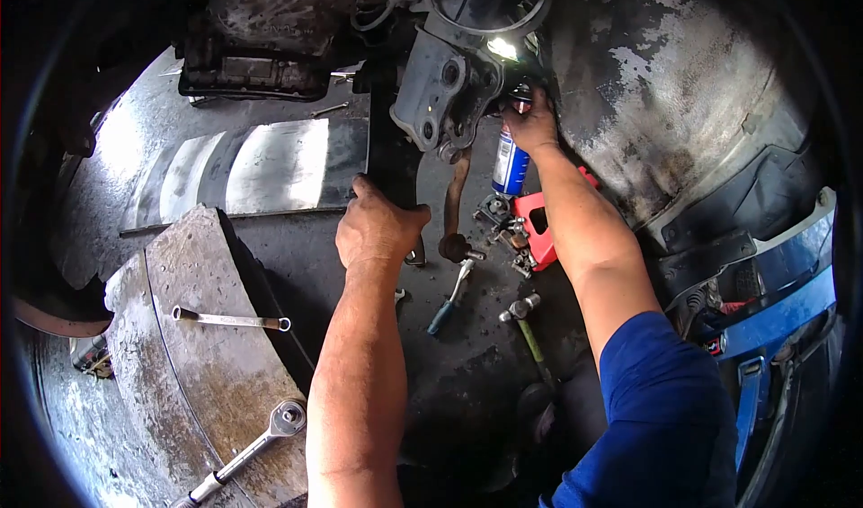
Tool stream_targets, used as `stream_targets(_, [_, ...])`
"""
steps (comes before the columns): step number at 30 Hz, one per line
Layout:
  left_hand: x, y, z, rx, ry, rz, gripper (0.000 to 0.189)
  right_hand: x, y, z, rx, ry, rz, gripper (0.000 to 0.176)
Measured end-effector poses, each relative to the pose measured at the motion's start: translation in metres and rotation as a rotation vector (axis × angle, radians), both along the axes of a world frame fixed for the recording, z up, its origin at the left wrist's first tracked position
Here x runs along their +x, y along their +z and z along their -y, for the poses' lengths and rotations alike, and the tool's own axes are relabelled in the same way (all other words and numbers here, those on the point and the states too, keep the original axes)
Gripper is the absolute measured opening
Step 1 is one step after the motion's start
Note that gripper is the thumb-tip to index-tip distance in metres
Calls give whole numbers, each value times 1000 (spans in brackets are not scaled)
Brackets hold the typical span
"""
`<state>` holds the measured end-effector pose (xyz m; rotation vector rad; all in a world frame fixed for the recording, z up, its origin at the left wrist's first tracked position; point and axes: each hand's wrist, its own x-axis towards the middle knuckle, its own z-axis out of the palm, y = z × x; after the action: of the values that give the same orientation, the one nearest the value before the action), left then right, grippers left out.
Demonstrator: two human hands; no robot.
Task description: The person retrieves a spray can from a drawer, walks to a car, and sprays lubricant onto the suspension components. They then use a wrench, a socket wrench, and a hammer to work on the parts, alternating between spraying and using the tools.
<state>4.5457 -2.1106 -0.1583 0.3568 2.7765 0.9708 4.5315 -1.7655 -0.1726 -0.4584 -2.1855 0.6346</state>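
Observation:
My right hand [532,123] is closed around the upper part of a blue and white spray can [510,162], whose top lies beside a metal bracket [438,85] under the vehicle. A bright light shines just above that hand. My left hand [379,225] is near the middle, thumb and index finger apart, over a dark upright part. I cannot make out whether its curled fingers hold anything. A rusty rod [457,193] with a threaded end hangs between my two hands.
A wrench [232,320] and a ratchet [247,450] rest on a worn board [202,283] at left. A hammer [532,337], a teal-handled tool [440,317], a red stand [538,234] and loose metal parts are on the floor. A fender liner [665,103] stands at right.

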Motion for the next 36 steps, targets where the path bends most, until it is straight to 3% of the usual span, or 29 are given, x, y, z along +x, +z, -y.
stream_targets(4, [0,3,1,-22,-5,35,84,4,-2,7,-160,58,-36,65])
stream_targets(6, [-1,1,0,-17,-8,33,85,1,-8,1,150,-22,-117,63])
stream_targets(10, [-1,2,0,-26,-8,35,84,5,-5,6,156,-56,-114,63])
stream_targets(15, [-2,1,0,-17,-11,35,83,8,6,17,-86,89,-120,65])
stream_targets(19, [-2,0,1,-8,-15,22,84,5,-4,6,-95,132,-140,62])
stream_targets(22, [-2,1,1,-11,-18,26,84,1,-6,0,182,106,-218,62])
stream_targets(27, [-3,-1,2,-8,-24,21,84,5,-1,7,-246,182,-107,63])
stream_targets(33, [-2,1,2,-15,-30,40,84,5,-5,-4,116,59,-133,60])
stream_targets(36, [-2,0,1,-20,-24,37,85,4,-6,-9,-53,167,-114,62])
